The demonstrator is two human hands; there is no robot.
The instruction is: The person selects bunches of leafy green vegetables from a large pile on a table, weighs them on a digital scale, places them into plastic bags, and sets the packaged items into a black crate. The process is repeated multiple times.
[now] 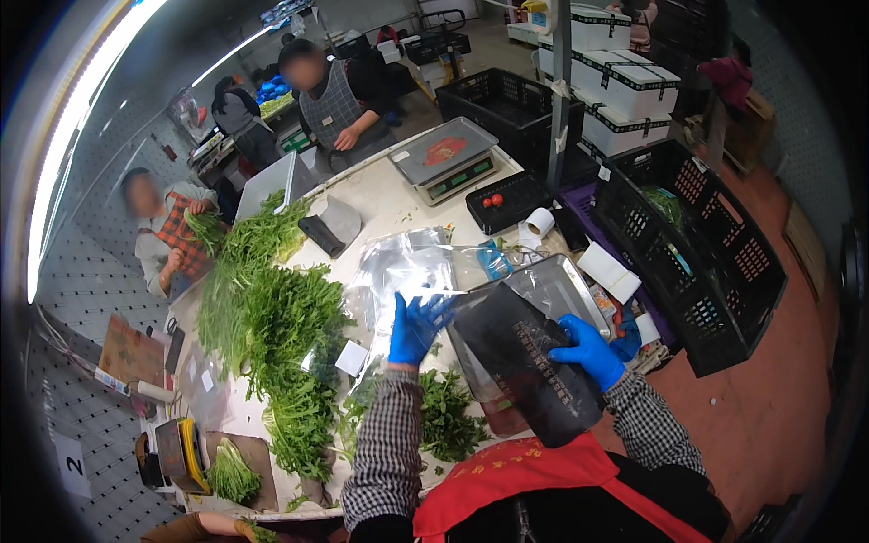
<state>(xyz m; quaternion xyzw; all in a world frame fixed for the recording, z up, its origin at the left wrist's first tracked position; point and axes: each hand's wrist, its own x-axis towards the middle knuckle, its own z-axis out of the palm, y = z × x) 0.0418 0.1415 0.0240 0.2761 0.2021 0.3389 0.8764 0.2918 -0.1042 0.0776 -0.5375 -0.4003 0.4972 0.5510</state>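
Note:
My right hand (pixel 589 351), in a blue glove, grips the edge of a flat dark sheet with printed writing (pixel 526 360), which tilts over a metal tray (pixel 570 288). My left hand (pixel 415 329), also in a blue glove, is spread with its fingers apart over the near edge of a pile of clear plastic bags (pixel 407 265). Left of it lies a white square card (pixel 352 358). A long heap of leafy greens (pixel 292 326) covers the table's left side. A smaller bunch of greens (pixel 448 414) lies between my forearms.
A digital scale (pixel 445 159) stands at the back, near a black tray (pixel 509 202) with small tomatoes. Black plastic crates (pixel 692 251) border the right side. A person in a checked apron (pixel 178 234) holds greens at the left; another person (pixel 339 102) stands across the table.

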